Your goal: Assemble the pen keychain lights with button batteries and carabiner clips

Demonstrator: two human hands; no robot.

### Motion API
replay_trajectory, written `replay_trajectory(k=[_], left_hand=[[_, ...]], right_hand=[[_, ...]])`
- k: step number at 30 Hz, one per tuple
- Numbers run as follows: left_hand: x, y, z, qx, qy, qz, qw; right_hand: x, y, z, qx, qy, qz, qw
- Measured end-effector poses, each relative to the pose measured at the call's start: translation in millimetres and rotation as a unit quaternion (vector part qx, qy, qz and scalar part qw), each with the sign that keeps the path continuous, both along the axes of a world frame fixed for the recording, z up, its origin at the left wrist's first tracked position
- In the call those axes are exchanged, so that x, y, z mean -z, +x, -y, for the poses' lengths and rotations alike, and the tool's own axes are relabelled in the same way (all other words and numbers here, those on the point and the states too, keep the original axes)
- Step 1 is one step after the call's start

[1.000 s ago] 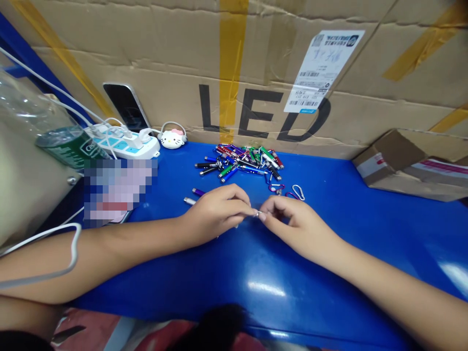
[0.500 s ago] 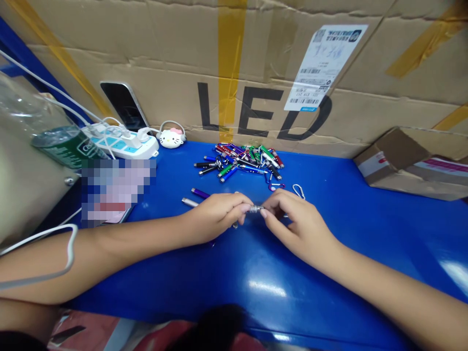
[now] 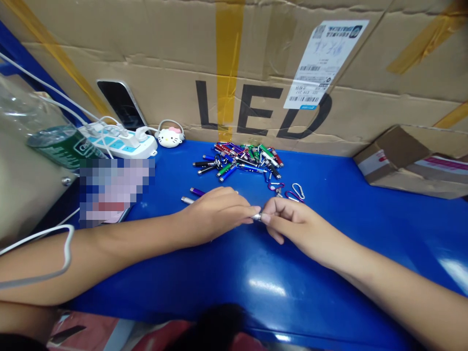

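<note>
My left hand is closed in a pinch around a small silver flashlight, most of which its fingers hide. From the other side, my right hand pinches the end of the same flashlight between thumb and fingers. Just beyond my left hand lie a purple flashlight and a silver flashlight, partly covered by the hand. Behind the hands is a pile of colourful mini flashlights. A silver carabiner clip and a purple carabiner clip rest just past my right hand.
A large cardboard box stands along the back of the blue table. At left are a power strip, a phone, a white cat-face case and a green-labelled bottle. A small open carton sits right. A white cable crosses my left forearm.
The fingers of both hands have come closer together, covering a ringed metal part that showed between them. My right hand has shifted slightly, and a purple clip now shows beyond it.
</note>
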State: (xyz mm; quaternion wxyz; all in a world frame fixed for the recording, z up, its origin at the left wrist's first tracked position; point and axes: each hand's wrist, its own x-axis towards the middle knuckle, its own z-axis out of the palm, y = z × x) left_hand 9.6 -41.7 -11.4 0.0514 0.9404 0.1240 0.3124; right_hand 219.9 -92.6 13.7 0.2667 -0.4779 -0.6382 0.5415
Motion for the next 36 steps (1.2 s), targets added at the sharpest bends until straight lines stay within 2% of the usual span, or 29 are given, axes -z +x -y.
replay_trajectory(k=[4, 7, 9, 12, 14, 16, 17, 18, 19, 22, 27, 30, 34, 36], left_hand=[[-13.8, -3, 5, -0.02, -0.088, -0.022, 0.996], [-19.1, -4, 6, 0.002, -0.073, -0.038, 0.997], [-16.4, -4, 4, 0.009, -0.033, -0.038, 0.999], [-10.2, -2, 0, -0.041, -0.037, -0.033, 0.998], [-9.2, 1, -1, -0.071, -0.066, -0.025, 0.995], [-10.9, 2, -1, -0.079, -0.095, -0.013, 0.992], [-12.1, 3, -1, -0.08, -0.108, -0.01, 0.991], [-13.3, 3, -1, -0.08, -0.12, -0.009, 0.99], [-14.2, 3, 0, -0.081, -0.131, -0.01, 0.988], [-14.6, 3, 1, -0.086, -0.161, -0.008, 0.983], [-12.2, 3, 1, -0.063, -0.193, -0.004, 0.979], [-12.5, 4, 2, -0.058, -0.206, -0.007, 0.977], [-13.4, 4, 4, -0.063, -0.227, -0.018, 0.972], [-12.6, 5, 5, -0.063, -0.238, -0.019, 0.969]], right_hand=[[2.5, 1, 1, 0.001, -0.056, -0.067, 0.996], [3.2, 0, 0, -0.009, -0.074, -0.083, 0.994], [1.0, 0, -3, -0.019, -0.047, -0.049, 0.997], [-5.9, 8, -8, -0.028, 0.069, 0.076, 0.994], [-10.0, 21, -11, -0.031, 0.182, 0.214, 0.959], [-10.8, 39, -14, -0.045, 0.294, 0.37, 0.88], [-9.8, 48, -15, -0.055, 0.326, 0.427, 0.842], [-7.8, 56, -16, -0.066, 0.34, 0.462, 0.816], [-5.3, 63, -17, -0.076, 0.342, 0.477, 0.806], [2.5, 74, -23, -0.106, 0.307, 0.458, 0.827], [4.7, 71, -29, -0.116, 0.26, 0.429, 0.857], [-0.2, 62, -25, -0.114, 0.223, 0.385, 0.888], [-7.4, 38, -14, -0.116, 0.166, 0.251, 0.946], [-8.3, 26, -7, -0.096, 0.159, 0.209, 0.96]])
